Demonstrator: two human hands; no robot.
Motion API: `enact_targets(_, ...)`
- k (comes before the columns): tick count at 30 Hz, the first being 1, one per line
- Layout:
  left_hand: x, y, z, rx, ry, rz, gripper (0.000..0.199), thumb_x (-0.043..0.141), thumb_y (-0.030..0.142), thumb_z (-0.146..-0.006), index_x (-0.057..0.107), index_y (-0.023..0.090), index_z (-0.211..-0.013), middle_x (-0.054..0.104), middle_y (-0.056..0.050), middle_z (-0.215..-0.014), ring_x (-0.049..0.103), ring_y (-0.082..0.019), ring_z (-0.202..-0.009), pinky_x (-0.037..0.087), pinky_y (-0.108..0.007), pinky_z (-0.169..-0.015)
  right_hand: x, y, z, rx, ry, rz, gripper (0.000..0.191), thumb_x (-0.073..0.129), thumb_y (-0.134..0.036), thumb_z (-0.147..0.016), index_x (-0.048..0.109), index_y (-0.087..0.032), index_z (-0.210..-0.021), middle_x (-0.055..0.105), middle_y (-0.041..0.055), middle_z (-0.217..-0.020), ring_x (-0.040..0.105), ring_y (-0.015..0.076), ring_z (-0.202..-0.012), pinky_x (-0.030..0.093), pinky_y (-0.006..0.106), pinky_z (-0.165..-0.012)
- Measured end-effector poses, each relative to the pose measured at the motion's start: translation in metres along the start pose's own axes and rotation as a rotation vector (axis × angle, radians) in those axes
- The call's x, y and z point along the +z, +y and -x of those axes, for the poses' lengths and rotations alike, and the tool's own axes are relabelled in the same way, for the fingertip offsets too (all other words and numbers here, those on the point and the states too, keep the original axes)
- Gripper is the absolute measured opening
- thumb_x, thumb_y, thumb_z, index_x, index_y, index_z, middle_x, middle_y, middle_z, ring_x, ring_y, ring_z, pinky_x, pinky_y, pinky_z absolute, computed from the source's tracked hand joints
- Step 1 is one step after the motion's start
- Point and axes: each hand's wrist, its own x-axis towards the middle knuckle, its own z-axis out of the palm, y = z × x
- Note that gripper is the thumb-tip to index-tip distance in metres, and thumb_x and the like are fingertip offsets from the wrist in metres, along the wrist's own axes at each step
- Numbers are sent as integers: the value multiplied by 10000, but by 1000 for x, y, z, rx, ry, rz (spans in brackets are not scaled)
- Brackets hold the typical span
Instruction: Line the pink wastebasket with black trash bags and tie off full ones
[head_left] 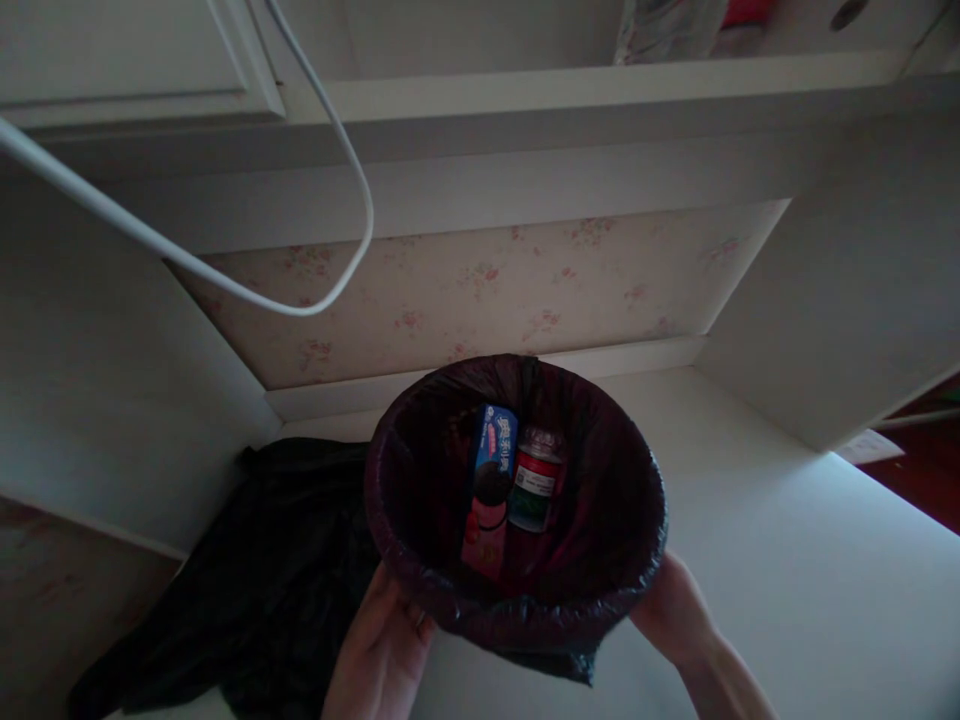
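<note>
A round trash bin (517,625) lined with a dark purple plastic bag is between my two hands, its mouth facing me. My left hand (394,625) grips it from the lower left, with the fingers partly hidden under the rim. On the lower right, my right hand (673,605) holds the other side, its fingers out of sight behind the bin. Inside the bin lie a blue and pink cookie box (491,480) and a clear-topped plastic container (536,485) with a red and green label.
Black cloth or plastic (277,590) lies heaped on the left of the white surface (750,530). A white cable (330,290) loops down at upper left. A white cabinet (480,100) overhangs, with side panels and a floral-papered wall (480,290) behind.
</note>
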Motion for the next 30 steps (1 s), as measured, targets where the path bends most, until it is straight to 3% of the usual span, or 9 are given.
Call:
enact_targets(3,13,25,10,-123,176,293,249,732,235,-900,795,360,-1106,809,-1,-1183,761,-247,-1107,654,-362,-907,4,-4,0,47,44,-199,380,797,-500,-797,791,-331,-1138,826,36,-1101,791,291,-911,649,447,-818)
enact_targets(6,28,55,13,-183,354,422,269,677,36,-840,805,238,-963,828,-37,-1015,788,-193,-888,670,-297,-791,6,-13,1,44,32,-345,517,891,-315,-717,758,-347,-1215,834,-7,-958,773,222,-760,643,361,-745)
enact_targets(9,38,84,15,-110,545,536,293,564,-8,-834,770,199,-855,811,-29,-882,774,-153,-746,671,-263,-715,3,-37,6,-20,44,-454,621,834,-285,-772,674,-403,-1361,828,-34,-949,769,197,-739,641,348,-748)
enact_targets(12,40,106,21,-12,606,558,294,542,0,-804,743,213,-827,801,2,-829,751,-117,-648,640,-188,-615,0,-71,11,-95,67,-490,597,721,-277,-857,616,-460,-1416,822,-59,-885,775,178,-739,638,340,-760)
enact_targets(18,39,125,21,237,406,457,257,750,50,-687,750,235,-866,816,41,-862,753,-108,-663,639,-161,-630,-1,-125,5,-256,-44,-261,179,760,-335,-824,797,-434,-968,823,-49,-863,770,215,-693,635,404,-726)
enact_targets(24,42,136,-4,275,301,391,393,1007,191,-511,773,259,-819,821,79,-845,777,-119,-745,676,-195,-742,5,-157,-16,-288,-301,-66,216,927,-336,-660,815,-350,-844,780,-4,-700,722,199,-535,595,315,-522)
enact_targets(27,38,133,-4,257,190,271,311,1003,227,-584,775,274,-791,819,88,-899,776,-104,-761,664,-159,-718,2,-164,-17,-360,-382,47,243,947,-272,-663,810,-324,-858,785,11,-724,739,188,-559,605,273,-518)
enact_targets(30,27,126,9,417,3,47,282,919,191,-724,792,335,-930,804,94,-1068,778,-112,-814,675,-183,-727,-2,-164,-9,-445,-363,118,239,958,-233,-671,796,-294,-836,784,13,-720,726,162,-542,597,232,-506)
